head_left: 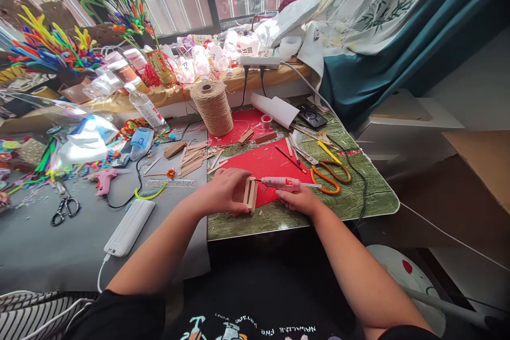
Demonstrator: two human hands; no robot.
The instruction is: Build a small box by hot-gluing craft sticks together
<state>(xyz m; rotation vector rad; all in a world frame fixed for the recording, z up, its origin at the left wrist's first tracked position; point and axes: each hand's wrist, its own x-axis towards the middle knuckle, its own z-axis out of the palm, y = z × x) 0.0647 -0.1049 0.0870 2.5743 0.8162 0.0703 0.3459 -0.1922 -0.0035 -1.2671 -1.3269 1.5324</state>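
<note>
the left hand (223,191) is closed around a small wooden stick frame (249,194), standing it on edge on the table (358,199) at the red paper's (271,164) near edge. the right hand (300,199) grips a pink glue gun (285,184) — nozzle touching the frame at its 3 o'clock. orange scissors (330,176) lie just beyond, at 2 o'clock.

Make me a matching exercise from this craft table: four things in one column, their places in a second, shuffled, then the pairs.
1. glue gun
2. wooden piece
3. orange scissors
4. twine spool

A. under the left hand
B. behind the red sheet, near the window ledge
C. in the right hand
D. right of the red sheet, on the green mat

Pairs: 1-C, 2-A, 3-D, 4-B
</note>
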